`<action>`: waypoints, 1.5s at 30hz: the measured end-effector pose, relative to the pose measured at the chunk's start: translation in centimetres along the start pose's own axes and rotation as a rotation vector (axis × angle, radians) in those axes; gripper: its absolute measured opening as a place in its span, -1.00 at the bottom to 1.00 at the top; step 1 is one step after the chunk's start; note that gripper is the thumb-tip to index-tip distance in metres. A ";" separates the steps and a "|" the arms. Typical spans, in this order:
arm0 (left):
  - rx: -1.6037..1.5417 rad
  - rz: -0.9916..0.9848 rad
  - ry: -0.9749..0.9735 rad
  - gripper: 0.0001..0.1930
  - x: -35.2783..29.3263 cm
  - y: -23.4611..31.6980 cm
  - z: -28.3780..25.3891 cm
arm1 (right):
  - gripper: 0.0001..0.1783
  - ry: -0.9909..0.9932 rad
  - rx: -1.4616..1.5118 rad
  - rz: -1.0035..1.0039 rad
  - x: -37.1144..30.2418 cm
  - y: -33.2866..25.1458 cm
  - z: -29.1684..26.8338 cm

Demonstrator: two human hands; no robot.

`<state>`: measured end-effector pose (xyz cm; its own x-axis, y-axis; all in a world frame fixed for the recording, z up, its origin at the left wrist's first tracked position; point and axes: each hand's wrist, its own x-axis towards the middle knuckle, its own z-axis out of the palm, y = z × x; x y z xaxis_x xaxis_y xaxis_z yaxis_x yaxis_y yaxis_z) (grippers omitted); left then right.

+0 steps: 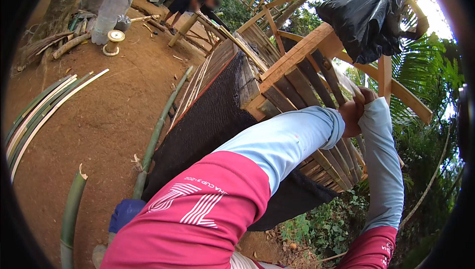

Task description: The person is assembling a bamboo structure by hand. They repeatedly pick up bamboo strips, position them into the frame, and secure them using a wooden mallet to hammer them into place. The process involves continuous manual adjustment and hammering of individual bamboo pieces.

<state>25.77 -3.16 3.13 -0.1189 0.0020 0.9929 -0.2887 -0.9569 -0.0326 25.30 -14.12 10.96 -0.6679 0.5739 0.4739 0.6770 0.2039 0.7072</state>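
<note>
Both my arms reach out to the right, in pale blue and red sleeves, and my hands meet beside a structure of wooden slats (297, 88). My left hand (351, 118) is closed; most of its fingers are hidden, and so is what they grip. Against it, my right hand (366, 95) has its fingers curled round the near end of a pale, blurred strip (348, 82). What the strip is made of I cannot tell. Just above my hands runs a wooden beam (299, 56), and a black plastic bag (358, 19) hangs over its upper end.
Black netting (205, 108) drapes the structure's near side. A green bamboo pole (157, 133) lies alongside; another bamboo piece (73, 214) is nearer. Split strips (47, 115) and a spool (114, 41) rest on the dirt. Another person (190, 2) bends over farther back. Plants grow at right.
</note>
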 end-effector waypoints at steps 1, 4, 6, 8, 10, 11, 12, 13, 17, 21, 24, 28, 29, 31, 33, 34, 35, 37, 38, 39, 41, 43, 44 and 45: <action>-0.016 0.030 0.028 -0.81 -0.1 0.7 0.4 | -0.53 0.040 0.036 -0.139 -0.6 1.8 -0.1; 0.104 0.154 -0.029 -0.81 0.1 1.4 -0.1 | -0.55 0.111 0.166 -0.376 -1.8 6.4 0.3; 0.081 -0.053 -0.080 -0.81 -0.4 1.1 -0.8 | -0.55 0.028 0.039 -0.009 -0.6 2.0 1.2; 0.093 -0.184 -0.117 -0.76 -0.6 4.0 -2.8 | -0.64 0.074 0.018 0.015 -0.5 1.0 0.9; 0.185 -0.138 -0.244 -0.67 -0.1 -0.5 -0.8 | -0.72 0.220 0.200 -0.258 0.4 2.5 1.4; 0.189 -0.115 -0.306 -0.62 -0.1 0.2 -0.7 | -0.70 0.132 0.205 -0.224 -0.1 3.7 0.9; -0.194 -0.202 -0.114 -0.69 -0.4 1.0 -0.6 | -0.68 0.044 0.210 -0.191 -0.4 5.0 0.4; -0.190 -0.217 -0.156 -0.66 -0.3 1.9 -0.9 | -0.67 0.066 0.032 0.002 -0.3 1.3 0.6; -0.001 -0.340 -0.275 -0.56 0.3 2.8 -1.4 | -0.72 0.026 0.179 -0.060 -0.5 5.3 0.6; 0.046 -0.051 -0.099 -0.48 -0.6 2.3 -1.1 | -0.74 -0.112 -0.009 0.274 0.5 -0.7 0.2; -0.121 -0.261 -0.164 -0.60 -0.9 3.8 -2.8 | -0.74 0.137 0.146 0.096 -0.1 0.1 0.8; 0.018 -0.038 -0.094 -0.66 -0.3 2.1 -2.1 | -0.73 0.016 0.045 0.044 0.5 -0.7 -0.2; 0.103 0.025 -0.073 -0.67 -0.3 1.6 -1.7 | -0.73 0.113 0.079 -0.114 0.0 1.0 0.8; 0.152 0.042 -0.098 -0.65 -0.4 1.1 -1.6 | -0.73 0.063 0.238 0.032 0.1 1.7 1.4; 0.024 -0.060 -0.119 -0.62 0.1 2.3 -0.3 | -0.74 -0.144 0.061 0.324 0.5 -0.8 -1.0; 0.014 -0.129 -0.149 -0.60 0.1 2.0 -0.9 | -0.78 -0.068 0.097 0.228 0.7 0.0 -0.1; 0.083 -0.104 -0.171 -0.59 -0.4 1.7 -1.4 | -0.79 -0.059 0.053 0.166 1.0 0.4 0.6; 0.163 -0.021 -0.180 -0.57 -0.2 2.0 -2.2 | -0.82 -0.092 -0.079 0.075 1.0 -1.0 -0.2; 0.206 0.035 -0.182 -0.57 0.0 2.3 -2.6 | -0.81 -0.159 -0.165 0.126 1.6 -1.5 -0.5; 0.229 -0.061 -0.228 -0.58 -0.1 2.7 -2.8 | -0.80 -0.069 -0.076 0.142 0.9 -1.3 -0.5; 0.442 -0.059 -0.330 -0.61 0.0 2.7 -3.1 | -0.79 0.130 0.116 0.158 -0.7 -0.1 0.5; 0.764 0.142 -0.535 -0.73 0.7 3.9 -3.0 | -0.77 0.292 0.399 0.267 -4.1 3.4 2.2; 0.806 0.204 -0.522 -0.82 0.5 3.8 -3.6 | -0.77 0.368 0.344 0.299 -5.3 2.3 1.6; 0.838 0.266 -0.514 -0.85 0.3 3.6 -3.6 | -0.78 0.437 0.286 0.340 -7.1 1.6 1.4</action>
<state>21.32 -5.54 2.86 0.3972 -0.1768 0.9006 0.4692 -0.8042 -0.3648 31.55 -16.79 8.00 -0.4243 0.2785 0.8617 0.8896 0.3059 0.3391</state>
